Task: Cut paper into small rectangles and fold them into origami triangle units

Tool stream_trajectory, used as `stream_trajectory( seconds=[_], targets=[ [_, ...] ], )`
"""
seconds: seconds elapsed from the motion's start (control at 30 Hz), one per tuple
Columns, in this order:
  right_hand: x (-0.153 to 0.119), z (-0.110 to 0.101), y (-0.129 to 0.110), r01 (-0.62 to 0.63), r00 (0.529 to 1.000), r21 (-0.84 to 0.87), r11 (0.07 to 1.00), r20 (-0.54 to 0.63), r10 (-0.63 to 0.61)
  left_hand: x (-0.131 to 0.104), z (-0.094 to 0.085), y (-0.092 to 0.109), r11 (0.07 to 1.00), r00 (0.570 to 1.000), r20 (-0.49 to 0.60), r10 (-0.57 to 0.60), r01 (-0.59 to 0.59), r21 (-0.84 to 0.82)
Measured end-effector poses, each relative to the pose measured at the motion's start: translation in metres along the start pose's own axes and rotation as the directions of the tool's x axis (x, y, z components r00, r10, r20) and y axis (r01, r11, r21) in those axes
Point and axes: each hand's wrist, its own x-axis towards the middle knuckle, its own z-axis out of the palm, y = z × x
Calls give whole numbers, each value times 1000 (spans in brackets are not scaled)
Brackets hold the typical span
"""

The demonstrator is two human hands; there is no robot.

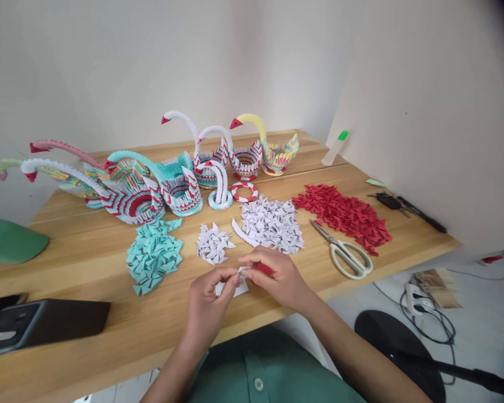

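Observation:
Near the table's front edge, my left hand point(212, 296) and my right hand point(277, 277) meet with their fingers pinched on a small piece of white paper point(242, 269). Flat white paper point(239, 288) lies on the table just below them. Something red point(265, 268) shows at my right hand; I cannot tell what it is. Beyond my hands are a small heap of folded white paper triangles point(213, 244) and a larger white heap point(273, 224), with a curved white strip point(242, 232) of joined pieces beside it.
Teal triangles point(153, 254) lie left, red ones point(344, 215) right, with scissors point(346, 252) nearby. Several paper swans point(134, 204) and a red-and-white ring point(244, 192) stand behind. A dark box-shaped object point(63, 322), a green object point(14, 240) and keys point(388, 201) are at the sides.

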Motion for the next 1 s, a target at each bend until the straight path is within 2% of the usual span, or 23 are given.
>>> stream_trajectory(
  seconds=[0.13,0.27,0.47,0.57,0.73,0.8,0.9,0.97,1.0],
  targets=[
    [2,-1,-2,-13,1000,15,1000,6,13,1,2,4,993,997,11,76,-77,93],
    [2,-1,-3,-39,999,60,997,-14,40,3,6,2,995,997,45,70,-73,67],
    [-1,1,-2,-94,996,55,994,-3,94,3,5,2,988,989,45,144,-147,56],
    [0,2,-1,-154,988,113,982,10,154,3,3,4,984,982,84,168,-173,52],
    [3,2,0,-214,977,173,961,18,214,4,0,5,991,984,131,118,-125,40],
    [3,2,0,-219,976,194,956,28,217,3,-1,6,987,983,121,141,-149,63],
    [3,4,2,-277,961,331,902,81,265,2,-1,5,974,974,107,198,-207,89],
    [4,4,2,-307,951,373,876,88,296,2,0,3,986,984,86,156,-161,46],
    [5,4,2,-306,951,363,880,75,300,2,0,1,996,993,78,94,-93,-20]
  ],
)
